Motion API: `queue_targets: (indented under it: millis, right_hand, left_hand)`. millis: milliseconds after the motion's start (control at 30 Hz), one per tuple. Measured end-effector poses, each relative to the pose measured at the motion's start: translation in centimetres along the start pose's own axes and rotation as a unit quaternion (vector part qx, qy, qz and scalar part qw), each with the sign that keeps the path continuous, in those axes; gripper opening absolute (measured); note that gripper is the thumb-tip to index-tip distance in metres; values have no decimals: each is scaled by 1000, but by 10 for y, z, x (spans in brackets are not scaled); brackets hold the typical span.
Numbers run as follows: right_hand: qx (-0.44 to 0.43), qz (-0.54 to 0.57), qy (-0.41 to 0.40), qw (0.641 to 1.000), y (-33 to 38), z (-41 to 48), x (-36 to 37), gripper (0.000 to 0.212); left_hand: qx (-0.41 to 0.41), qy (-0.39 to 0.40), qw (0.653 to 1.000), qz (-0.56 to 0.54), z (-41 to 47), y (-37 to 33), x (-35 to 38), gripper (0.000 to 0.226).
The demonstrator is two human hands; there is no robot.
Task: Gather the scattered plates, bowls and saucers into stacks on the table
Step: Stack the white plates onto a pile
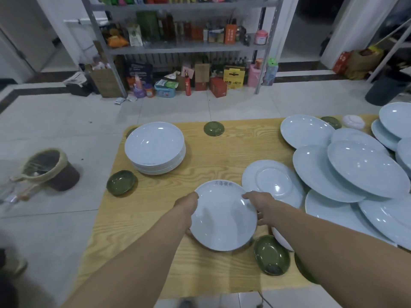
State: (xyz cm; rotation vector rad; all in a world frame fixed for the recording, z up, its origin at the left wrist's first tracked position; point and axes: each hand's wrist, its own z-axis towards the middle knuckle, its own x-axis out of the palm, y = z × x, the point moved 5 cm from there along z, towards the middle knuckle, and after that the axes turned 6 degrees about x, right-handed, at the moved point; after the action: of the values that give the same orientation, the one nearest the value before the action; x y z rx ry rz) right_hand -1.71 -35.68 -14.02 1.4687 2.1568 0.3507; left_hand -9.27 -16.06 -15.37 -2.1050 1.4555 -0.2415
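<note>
Head view: you looked down over the table (213, 156), both forearms reaching out to one plate.
Heap of plates (367, 165): pale blue, overlapping and tilted, it filled the table's right side and was not yet sorted.
Stack (155, 147): a neat pile of pale plates stood at the far left of the table. It looked like the place for the plate you held, so your next move called for carrying that plate up and left, centring it over the pile and lowering it flat.
Plate (223, 218): white, with grey lettering on its far rim, it sat between your hands at the table's near middle. Whether it was lifted clear, you could not tell. Picking it up seemed to be the step in hand.
Left hand (189, 207): it gripped the left rim, fingers (188, 232) tucked under.
Right hand (260, 207): it gripped the right rim, fingers (262, 222) curled round the edge.
Green saucers: the left saucer (121, 182), the far saucer (214, 128) and the near saucer (271, 254) lay well apart, ungathered.
</note>
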Motion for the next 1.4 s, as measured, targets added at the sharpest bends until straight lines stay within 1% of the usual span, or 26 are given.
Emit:
queue_targets:
  millis: [100, 200, 367, 500, 600, 733, 933, 1167, 1267, 1333, 1400]
  right_hand:
    - [-15, 4, 9, 1000, 18, -11, 5, 47]
    - [-48, 9, 19, 999, 50, -32, 17, 39]
    - [-101, 20, 36, 994, 113, -67, 55, 34]
    - [-132, 28, 44, 990, 156, -72, 100, 33]
    - [-125, 40, 56, 990, 178, -64, 132, 33]
    - [-102, 55, 60, 992, 193, -43, 161, 40]
    - [-73, 62, 44, 994, 200, -15, 183, 40]
    - [-60, 63, 49, 995, 204, 8, 199, 40]
    - [-61, 37, 53, 996, 206, 12, 201, 41]
    - [-82, -10, 43, 996, 209, 11, 199, 49]
    - [-139, -107, 14, 984, 214, 10, 192, 62]
  left_hand:
    - [22, -19, 1000, -7, -10, -21, -15, 21]
    - [50, -36, 998, -30, -25, -56, -39, 17]
    - [112, -89, 989, -48, -34, -114, -99, 32]
    - [143, -100, 983, -65, -17, -147, -147, 35]
    - [147, -111, 981, -51, 6, -164, -174, 39]
    - [136, -111, 983, -51, 49, -179, -194, 51]
    - [135, -117, 983, -44, 91, -189, -201, 45]
    - [129, -126, 983, -21, 120, -189, -205, 39]
    - [132, -123, 984, 0, 126, -188, -208, 38]
    - [138, -127, 982, 35, 127, -188, -209, 44]
    - [165, -146, 965, 141, 124, -193, -206, 47]
